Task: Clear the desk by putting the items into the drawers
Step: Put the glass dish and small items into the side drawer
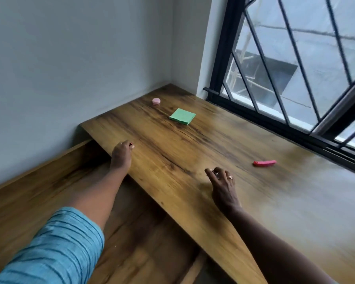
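Left hand (121, 153) at desk (193, 160) edge, fingers pinched on small red item (131, 143), identity unclear. Right hand (222, 184) curled around small object, too blurred to name. Green sticky-note pad (182, 116), pink round container (156, 101), red eraser-like block (264, 163) lying on desk, well apart.

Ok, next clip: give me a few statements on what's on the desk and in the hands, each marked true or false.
1. A green pad of notes lies on the desk. True.
2. The pink round item sits on top of the green pad. False: it lies apart, nearer the wall corner.
3. The left hand pinches something small and red. True.
4. The red flat item is in the right hand. False: it lies on the desk near the window.
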{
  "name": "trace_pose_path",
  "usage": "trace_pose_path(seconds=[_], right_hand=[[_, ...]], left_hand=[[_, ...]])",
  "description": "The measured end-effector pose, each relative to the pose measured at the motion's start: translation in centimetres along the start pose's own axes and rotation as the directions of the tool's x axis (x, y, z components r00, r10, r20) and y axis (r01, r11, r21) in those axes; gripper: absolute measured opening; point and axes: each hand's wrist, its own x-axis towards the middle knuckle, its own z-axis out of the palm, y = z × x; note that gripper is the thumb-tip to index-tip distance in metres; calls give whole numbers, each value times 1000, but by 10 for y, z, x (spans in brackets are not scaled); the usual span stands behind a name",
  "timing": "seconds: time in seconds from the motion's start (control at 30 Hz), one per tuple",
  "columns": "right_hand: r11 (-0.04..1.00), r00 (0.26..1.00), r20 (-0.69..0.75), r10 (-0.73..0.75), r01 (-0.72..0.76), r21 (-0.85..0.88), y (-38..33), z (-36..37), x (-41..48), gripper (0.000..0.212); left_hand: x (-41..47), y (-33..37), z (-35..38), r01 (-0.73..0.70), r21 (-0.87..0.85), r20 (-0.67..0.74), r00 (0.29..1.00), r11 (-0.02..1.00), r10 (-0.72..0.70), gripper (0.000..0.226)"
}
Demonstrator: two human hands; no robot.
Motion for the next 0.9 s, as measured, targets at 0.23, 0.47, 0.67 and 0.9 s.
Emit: trace_pose_path(seconds=[0.23, 0.47, 0.67, 0.9], right_hand=[[998, 993, -101, -67, 66, -5, -41, -24, -91, 43], [993, 994, 15, -112, 111, 25, -96, -27, -162, 41], [987, 988, 9, -155, 154, 46, -149, -26, -190, 50], [986, 990, -19, -138, 139, 95, -217, 2, -188, 48]], left_hand=[[-127, -5, -43, -94, 11, 116, 989, 995, 92, 33], [-238, -32, -86, -97, 2, 178, 979, 995, 95, 31], [-280, -70, -123, -35, 43, 252, 968, 998, 23, 30], [-270, -133, -158, 53, 113, 289, 954, 992, -84, 30]])
